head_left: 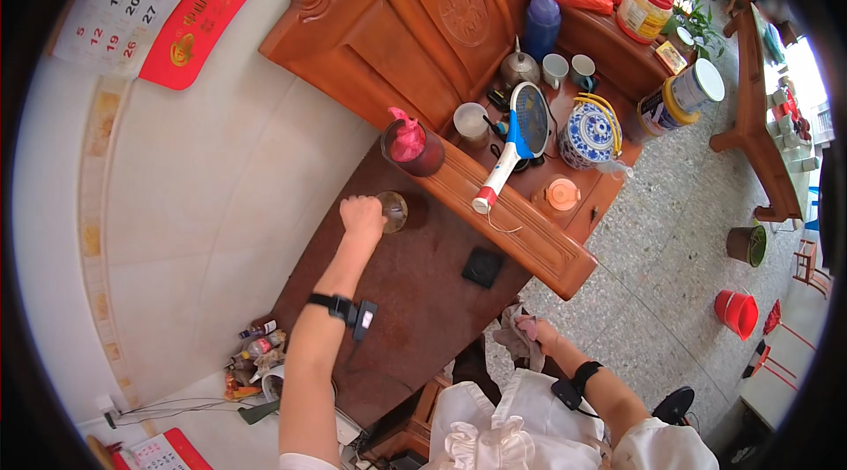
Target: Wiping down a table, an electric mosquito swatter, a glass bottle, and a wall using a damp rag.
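My left hand reaches out over the dark brown tabletop and grips a small round glass container. My fingers hide part of it, so its exact kind cannot be told. Down by the table's right edge, my right hand holds a crumpled greyish cloth. A flat black square item lies on the tabletop between the two hands. Just beyond the glass container stands a dark bin-like holder with a pink plastic bag in it.
A wooden bench armrest crosses behind the table, with an electric fly swatter resting across it. On the bench are a blue-and-white teapot, a metal kettle, mugs and an orange-lidded container. A red bucket stands on the floor.
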{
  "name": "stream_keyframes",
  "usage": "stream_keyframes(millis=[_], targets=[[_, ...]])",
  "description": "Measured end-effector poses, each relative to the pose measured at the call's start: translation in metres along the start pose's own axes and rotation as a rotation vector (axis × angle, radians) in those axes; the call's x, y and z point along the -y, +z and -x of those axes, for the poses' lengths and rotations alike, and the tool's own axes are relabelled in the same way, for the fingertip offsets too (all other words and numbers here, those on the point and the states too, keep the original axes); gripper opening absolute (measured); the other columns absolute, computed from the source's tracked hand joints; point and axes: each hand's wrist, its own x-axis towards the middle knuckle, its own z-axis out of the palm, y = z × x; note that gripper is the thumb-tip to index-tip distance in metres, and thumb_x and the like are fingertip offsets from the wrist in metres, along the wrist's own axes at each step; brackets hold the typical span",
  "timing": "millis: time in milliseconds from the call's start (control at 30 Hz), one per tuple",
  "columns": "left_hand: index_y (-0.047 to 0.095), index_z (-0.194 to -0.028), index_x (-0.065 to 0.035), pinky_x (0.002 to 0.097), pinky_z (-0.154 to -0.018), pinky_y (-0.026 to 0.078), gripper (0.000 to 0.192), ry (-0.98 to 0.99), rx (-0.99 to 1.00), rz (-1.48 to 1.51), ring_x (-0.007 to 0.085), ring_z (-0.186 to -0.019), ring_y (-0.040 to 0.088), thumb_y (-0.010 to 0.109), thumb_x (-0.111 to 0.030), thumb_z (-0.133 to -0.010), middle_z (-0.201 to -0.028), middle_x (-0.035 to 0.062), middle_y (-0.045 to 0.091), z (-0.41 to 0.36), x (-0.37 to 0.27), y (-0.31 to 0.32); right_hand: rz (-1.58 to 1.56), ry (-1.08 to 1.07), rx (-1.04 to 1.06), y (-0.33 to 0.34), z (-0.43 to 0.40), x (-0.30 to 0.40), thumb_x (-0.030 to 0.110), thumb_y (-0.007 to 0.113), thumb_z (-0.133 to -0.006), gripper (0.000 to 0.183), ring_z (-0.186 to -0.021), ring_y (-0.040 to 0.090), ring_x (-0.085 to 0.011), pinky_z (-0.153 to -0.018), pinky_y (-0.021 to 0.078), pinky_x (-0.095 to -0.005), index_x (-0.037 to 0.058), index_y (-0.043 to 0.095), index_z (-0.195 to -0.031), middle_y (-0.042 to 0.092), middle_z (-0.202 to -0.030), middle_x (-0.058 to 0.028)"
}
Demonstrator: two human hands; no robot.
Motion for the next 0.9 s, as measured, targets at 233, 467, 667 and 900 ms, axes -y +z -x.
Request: stream_keyframes(millis=[233, 467, 667, 900], targets=[[0.079, -0.099, -0.0120, 0.0339, -0.074, 0.060, 0.021, 0.039, 0.493, -0.243, 0.0223, -0.097, 0.073, 0.062, -0.013, -0.086, -0.101, 0.0087, 0.076, -0.033, -0.012, 0.010, -0.039, 0.130, -0.014, 0.039, 0.016, 0.002, 0.021, 0.066, -0.087, 0.026, -0.104, 0.062, -0.0165, -0.089, 0.0492, -0.0352, 0.0134, 0.071, -0.111, 0.068, -0.108, -0.0012], [0.078, -0.103, -0.0133, 0.0406, -0.053, 0.060, 0.021, 0.004, 0.772, -0.600, 0.0186, -0.077, 0.075, 0.065, -0.021, -0.089, -0.100, 0.0010, 0.076, -0.051, -0.015, 0.055, -0.127, 0.140, -0.045, 0.064, 0.004, -0.025, 0.020, 0.057, -0.094, 0.024, -0.098, 0.064, -0.0162, -0.087, 0.0492, -0.0320, 0.0143, 0.072, -0.111, 0.070, -0.104, -0.0032], [0.078, -0.102, -0.0153, 0.0358, -0.070, 0.060, 0.021, 0.123, 0.443, -0.446, 0.0193, -0.094, 0.074, 0.065, -0.020, -0.087, -0.103, 0.0023, 0.076, -0.018, -0.002, 0.069, -0.105, 0.126, -0.091, 0.061, 0.007, -0.030, 0.020, 0.056, -0.095, 0.023, -0.092, 0.064, -0.0154, -0.082, 0.0504, -0.0322, 0.0150, 0.073, -0.109, 0.069, -0.103, -0.0015], [0.077, -0.100, -0.0081, 0.0382, -0.085, 0.056, 0.024, 0.020, 0.661, -0.124, 0.0293, -0.101, 0.071, 0.065, -0.013, -0.080, -0.106, 0.0144, 0.074, 0.064, -0.004, 0.054, -0.473, 0.179, -0.101, 0.039, 0.021, -0.032, 0.023, 0.056, -0.094, 0.025, -0.092, 0.070, -0.0198, -0.081, 0.0557, -0.0372, 0.0111, 0.071, -0.110, 0.072, -0.099, -0.0070]])
